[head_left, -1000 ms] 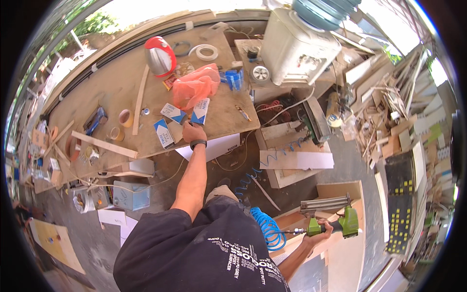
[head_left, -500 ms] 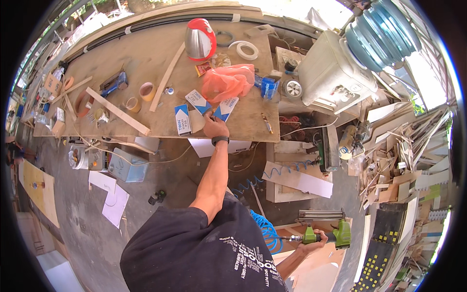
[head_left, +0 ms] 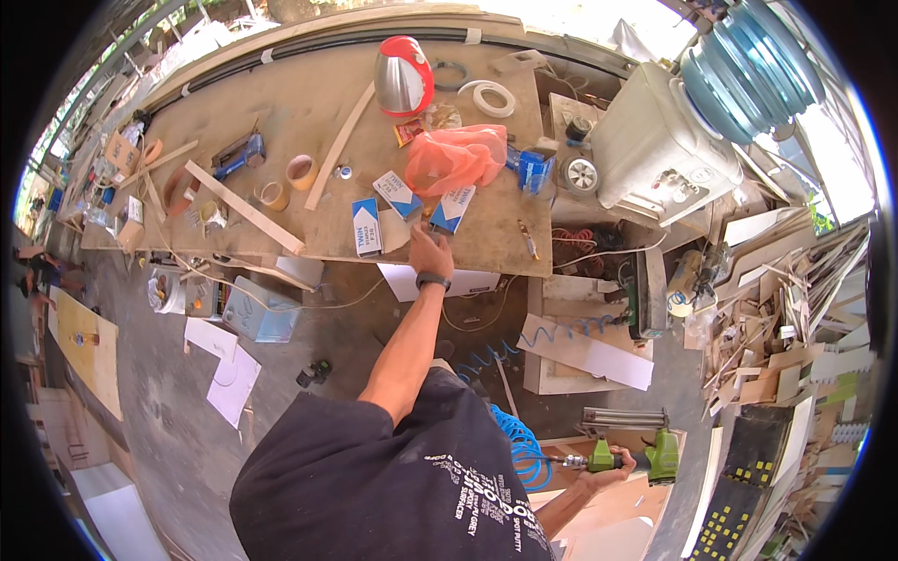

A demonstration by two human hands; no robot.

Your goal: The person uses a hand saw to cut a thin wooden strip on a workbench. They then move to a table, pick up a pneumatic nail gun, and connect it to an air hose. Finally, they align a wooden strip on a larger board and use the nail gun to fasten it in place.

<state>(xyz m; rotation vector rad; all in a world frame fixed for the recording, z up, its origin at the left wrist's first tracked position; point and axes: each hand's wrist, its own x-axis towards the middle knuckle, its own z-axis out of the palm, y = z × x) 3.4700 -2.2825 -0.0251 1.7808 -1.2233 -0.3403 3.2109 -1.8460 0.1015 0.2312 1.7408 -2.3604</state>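
Note:
On the wooden workbench (head_left: 234, 210), my left hand (head_left: 430, 252) reaches in among several small blue-and-white cardboard boxes at the near edge. Its fingertips are drawn together beside one slanted box (head_left: 398, 194) and another box (head_left: 453, 209) to its right. Whatever they pinch, if anything, is too small to make out. A third box (head_left: 367, 227) stands to the left of the hand. Down at the lower right, my right hand (head_left: 613, 465) is wrapped round the handle of a green pneumatic nail gun (head_left: 662, 456). A coiled blue air hose (head_left: 522, 453) joins the gun's fitting.
Behind the boxes lie an orange plastic bag (head_left: 454, 159) and a red-and-silver kettle (head_left: 404, 77). Tape rolls (head_left: 301, 172) and wood strips (head_left: 245, 208) lie leftward. A water dispenser (head_left: 645, 140) and heaped wood offcuts (head_left: 776, 327) are on the right.
My left hand has drawn back slightly toward the bench's near edge. The view has shifted, so the scene sits farther right. My right hand still grips the nail gun.

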